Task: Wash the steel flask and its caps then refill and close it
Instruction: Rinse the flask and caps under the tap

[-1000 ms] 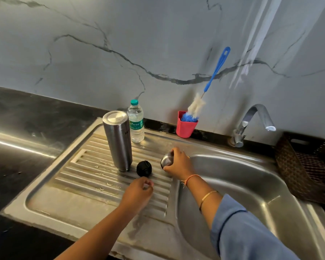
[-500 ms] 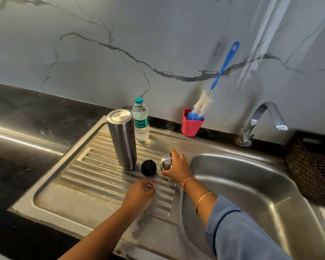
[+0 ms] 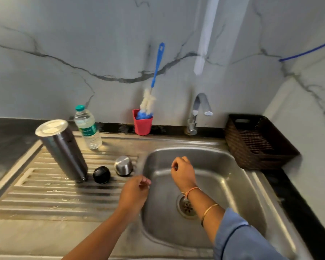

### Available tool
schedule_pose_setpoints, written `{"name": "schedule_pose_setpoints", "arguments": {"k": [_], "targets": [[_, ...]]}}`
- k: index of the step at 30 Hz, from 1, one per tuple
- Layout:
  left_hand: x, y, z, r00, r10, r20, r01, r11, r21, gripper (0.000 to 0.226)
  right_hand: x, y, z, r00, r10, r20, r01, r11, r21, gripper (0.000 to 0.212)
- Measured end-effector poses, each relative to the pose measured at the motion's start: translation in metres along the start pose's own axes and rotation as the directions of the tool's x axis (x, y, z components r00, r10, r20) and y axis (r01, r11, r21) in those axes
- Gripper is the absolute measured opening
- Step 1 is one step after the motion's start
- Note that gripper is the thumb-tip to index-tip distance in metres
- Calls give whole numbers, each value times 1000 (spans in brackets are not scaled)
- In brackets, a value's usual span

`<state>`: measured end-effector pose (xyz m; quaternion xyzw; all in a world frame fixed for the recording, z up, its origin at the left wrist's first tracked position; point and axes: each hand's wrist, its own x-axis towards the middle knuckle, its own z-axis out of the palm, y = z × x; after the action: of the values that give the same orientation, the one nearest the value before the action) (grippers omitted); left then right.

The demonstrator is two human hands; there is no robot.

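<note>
Hands reach in from the six o'clock edge, both holding nothing. The left hand (image 3: pixel 134 194) hangs with loosely curled fingers over the ridge where the drainboard (image 3: pixel 45 196) meets the sink basin (image 3: pixel 233 184). The right hand (image 3: pixel 183 173), at its two o'clock, hovers over the basin with fingers loosely bent and thumb close to forefinger, a thread and a bangle on the wrist. Under that wrist lies the drain (image 3: pixel 187 206). At ten o'clock from the left hand the black cap (image 3: pixel 101 175) sits on the ribbed drainboard. The steel cap (image 3: pixel 123 165) is just beside it at its two o'clock, closed end up. At the black cap's nine o'clock, near it and well apart from both hands, stands the steel flask (image 3: pixel 64 152). Farther back, a water bottle (image 3: pixel 87 126) stands at the flask's one o'clock. Along the wall, at twelve o'clock from the left hand, a red cup (image 3: pixel 142 124) holds a blue-handled bottle brush (image 3: pixel 154 79). The tap (image 3: pixel 199 109) rises at the cup's three o'clock, and a dark woven basket (image 3: pixel 259 141) sits at the tap's three o'clock.
</note>
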<state>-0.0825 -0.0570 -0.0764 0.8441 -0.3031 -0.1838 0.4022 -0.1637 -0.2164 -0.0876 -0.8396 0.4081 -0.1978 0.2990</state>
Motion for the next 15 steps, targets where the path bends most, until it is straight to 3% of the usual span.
{"name": "schedule_pose_setpoints", "arguments": {"k": [4, 7, 10, 12, 15], "targets": [[1, 29, 30, 986, 128, 105, -132, 991, 33, 23, 3, 39, -37, 983, 37, 182, -25, 997, -71, 39], [7, 50, 52, 967, 216, 138, -223, 974, 35, 23, 12, 56, -74, 999, 15, 34, -14, 999, -32, 26], [12, 71, 69, 965, 227, 128, -230, 973, 4, 18, 27, 64, -117, 976, -19, -218, 20, 1000, -1, 12], [17, 83, 80, 968, 212, 133, -212, 977, -10, 16, 42, 70, -146, 934, -28, -356, 38, 999, 22, 12], [24, 99, 95, 968, 210, 136, -208, 978, -28, 17, 65, 88, -186, 902, 49, -430, -18, 997, 76, 18]]}}
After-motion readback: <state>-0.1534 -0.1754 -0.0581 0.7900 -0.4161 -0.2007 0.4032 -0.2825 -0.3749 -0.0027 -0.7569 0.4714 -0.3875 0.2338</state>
